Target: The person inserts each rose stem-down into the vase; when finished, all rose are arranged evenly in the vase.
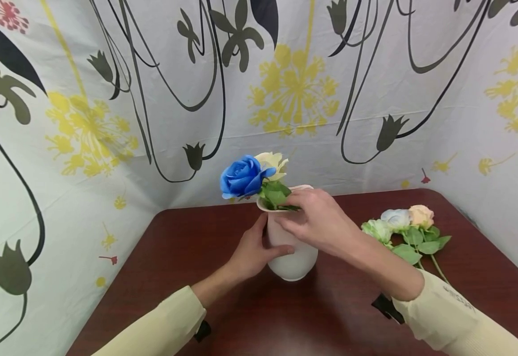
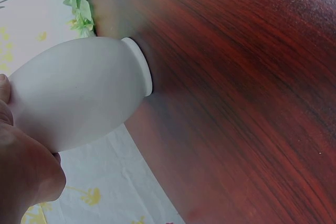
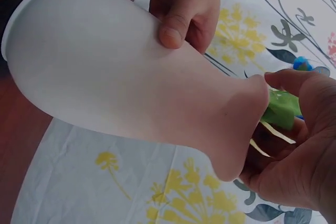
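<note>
A white vase [image 1: 292, 252] with a wavy rim stands upright on the table. In its mouth are a blue rose [image 1: 242, 177] and a cream flower [image 1: 273, 163], both leaning left. My left hand [image 1: 252, 249] grips the vase's left side, with the thumb across its front; the left wrist view shows this hand [image 2: 29, 163] only in part. At the rim, my right hand [image 1: 318, 217] curls its fingers about the green leaves [image 1: 275, 194] below the blooms. The right wrist view shows this hand [image 3: 304, 145] against the rim; the stems are hidden inside the vase.
To the right on the dark red-brown table [image 1: 174, 257] lie more cut flowers: a pale green bloom [image 1: 378, 230], a pale blue one [image 1: 396, 218] and a peach rose [image 1: 421, 216]. A patterned white cloth [image 1: 223, 123] hangs behind the table.
</note>
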Demonstrator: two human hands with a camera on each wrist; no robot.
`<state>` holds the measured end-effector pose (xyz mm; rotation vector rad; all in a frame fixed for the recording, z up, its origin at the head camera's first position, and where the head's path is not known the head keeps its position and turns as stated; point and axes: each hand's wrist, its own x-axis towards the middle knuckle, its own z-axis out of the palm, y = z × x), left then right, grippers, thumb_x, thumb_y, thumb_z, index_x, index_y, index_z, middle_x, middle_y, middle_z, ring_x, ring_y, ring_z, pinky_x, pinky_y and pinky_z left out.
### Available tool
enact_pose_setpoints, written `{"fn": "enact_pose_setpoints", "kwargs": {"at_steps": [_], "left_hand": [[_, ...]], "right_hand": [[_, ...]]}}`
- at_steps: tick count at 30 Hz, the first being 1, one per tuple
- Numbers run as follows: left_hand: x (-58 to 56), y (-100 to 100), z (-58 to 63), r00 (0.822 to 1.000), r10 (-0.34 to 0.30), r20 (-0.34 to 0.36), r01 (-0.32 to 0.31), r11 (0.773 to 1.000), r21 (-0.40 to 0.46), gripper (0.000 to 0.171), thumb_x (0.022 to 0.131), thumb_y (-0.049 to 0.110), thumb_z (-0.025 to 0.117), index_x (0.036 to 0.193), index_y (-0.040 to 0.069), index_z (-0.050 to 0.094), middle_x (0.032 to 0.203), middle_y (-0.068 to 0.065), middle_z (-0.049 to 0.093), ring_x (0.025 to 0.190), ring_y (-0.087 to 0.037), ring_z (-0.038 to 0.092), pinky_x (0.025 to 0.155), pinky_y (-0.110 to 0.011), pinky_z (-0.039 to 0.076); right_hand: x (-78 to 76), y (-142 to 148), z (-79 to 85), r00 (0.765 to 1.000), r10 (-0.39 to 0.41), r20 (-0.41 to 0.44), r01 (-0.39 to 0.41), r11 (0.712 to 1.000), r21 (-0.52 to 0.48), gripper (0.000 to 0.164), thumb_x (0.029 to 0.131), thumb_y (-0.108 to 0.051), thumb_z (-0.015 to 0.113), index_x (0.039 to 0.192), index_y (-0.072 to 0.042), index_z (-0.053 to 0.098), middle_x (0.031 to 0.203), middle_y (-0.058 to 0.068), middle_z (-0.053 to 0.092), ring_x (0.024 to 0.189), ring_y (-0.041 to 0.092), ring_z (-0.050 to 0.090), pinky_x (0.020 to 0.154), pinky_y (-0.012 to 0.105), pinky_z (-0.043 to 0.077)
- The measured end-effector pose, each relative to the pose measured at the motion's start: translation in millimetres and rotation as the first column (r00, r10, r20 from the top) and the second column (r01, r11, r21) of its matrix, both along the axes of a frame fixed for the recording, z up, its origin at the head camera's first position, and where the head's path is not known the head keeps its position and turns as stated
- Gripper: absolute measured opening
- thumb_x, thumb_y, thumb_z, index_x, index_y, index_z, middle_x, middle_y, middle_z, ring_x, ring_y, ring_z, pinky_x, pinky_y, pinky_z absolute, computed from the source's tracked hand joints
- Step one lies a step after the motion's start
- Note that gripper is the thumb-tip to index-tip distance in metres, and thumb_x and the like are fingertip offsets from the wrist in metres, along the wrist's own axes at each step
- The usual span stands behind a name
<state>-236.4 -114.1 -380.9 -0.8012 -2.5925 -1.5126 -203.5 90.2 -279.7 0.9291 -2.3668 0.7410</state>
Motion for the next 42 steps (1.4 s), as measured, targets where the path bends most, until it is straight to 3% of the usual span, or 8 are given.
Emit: {"fn": "enact_pose_setpoints", "kwargs": {"at_steps": [8, 17, 23, 30, 33, 38, 42], "left_hand": [[0.5, 1.4, -0.2, 1.000, 0.013, -0.014, -0.013, 1.000, -0.018, 0.092, 0.088, 0.043, 0.088, 0.162, 0.026, 0.035, 0.152, 0.005, 0.056, 0.129, -0.014, 0.060, 0.109, -0.044, 0.052], [0.3, 1.3, 0.2, 1.000, 0.021, 0.003, -0.021, 1.000, -0.018, 0.091, 0.089, 0.042, 0.088, 0.161, 0.024, 0.036, 0.149, 0.005, 0.058, 0.128, -0.016, 0.061, 0.107, -0.046, 0.054], [-0.3, 0.9, -0.7, 1.000, 0.027, 0.005, -0.027, 0.999, -0.021, 0.091, 0.088, 0.041, 0.088, 0.160, 0.024, 0.036, 0.148, 0.003, 0.058, 0.129, -0.017, 0.061, 0.107, -0.046, 0.054], [0.1, 0.7, -0.8, 0.999, 0.033, 0.004, -0.033, 0.999, -0.019, 0.090, 0.088, 0.039, 0.089, 0.159, 0.022, 0.038, 0.146, 0.002, 0.060, 0.128, -0.016, 0.061, 0.108, -0.044, 0.052], [-0.6, 0.7, -1.4, 0.999, 0.040, 0.001, -0.040, 0.999, -0.025, 0.089, 0.087, 0.039, 0.090, 0.158, 0.022, 0.039, 0.145, 0.002, 0.061, 0.127, -0.015, 0.061, 0.108, -0.042, 0.052], [-1.1, 0.5, -2.0, 0.999, 0.047, 0.001, -0.047, 0.998, -0.028, 0.089, 0.087, 0.040, 0.090, 0.157, 0.021, 0.040, 0.143, 0.002, 0.062, 0.126, -0.015, 0.061, 0.107, -0.042, 0.053], [-0.7, 0.4, -1.8, 0.999, 0.040, 0.003, -0.040, 0.999, -0.021, 0.088, 0.087, 0.041, 0.090, 0.157, 0.021, 0.040, 0.143, 0.002, 0.062, 0.127, -0.016, 0.061, 0.107, -0.042, 0.053]], "right_hand": [[2.9, 12.8, -5.4, 1.000, -0.022, -0.001, 0.022, 0.989, -0.149, 0.029, 0.089, -0.013, 0.087, 0.115, -0.005, 0.078, 0.115, 0.008, 0.076, 0.082, 0.020, 0.069, 0.069, 0.036, 0.058], [4.1, 27.8, -7.1, 1.000, -0.021, -0.004, 0.019, 0.958, -0.285, 0.038, 0.088, -0.012, 0.089, 0.124, -0.013, 0.077, 0.121, -0.002, 0.076, 0.116, 0.018, 0.070, 0.096, 0.046, 0.057], [6.1, 41.5, -8.8, 0.995, -0.014, 0.102, 0.047, 0.943, -0.329, 0.047, 0.090, -0.021, 0.088, 0.135, -0.017, 0.072, 0.132, -0.001, 0.072, 0.129, 0.020, 0.063, 0.108, 0.053, 0.049], [6.0, 57.2, -11.7, 0.970, -0.007, 0.242, 0.096, 0.929, -0.358, 0.053, 0.094, -0.028, 0.085, 0.143, -0.020, 0.067, 0.140, 0.001, 0.068, 0.138, 0.025, 0.056, 0.113, 0.061, 0.041], [5.6, 63.7, -13.5, 0.958, -0.001, 0.286, 0.114, 0.918, -0.379, 0.054, 0.094, -0.029, 0.085, 0.143, -0.023, 0.066, 0.141, -0.001, 0.068, 0.137, 0.022, 0.058, 0.113, 0.052, 0.043], [5.1, 75.1, -19.4, 0.928, 0.020, 0.372, 0.152, 0.892, -0.426, 0.056, 0.093, -0.030, 0.086, 0.145, -0.026, 0.065, 0.142, -0.008, 0.066, 0.133, 0.012, 0.060, 0.100, 0.023, 0.051], [6.3, 84.8, -24.8, 0.909, 0.067, 0.412, 0.149, 0.870, -0.469, 0.056, 0.095, -0.027, 0.084, 0.146, -0.024, 0.063, 0.144, -0.006, 0.065, 0.135, 0.011, 0.058, 0.095, 0.017, 0.053]]}}
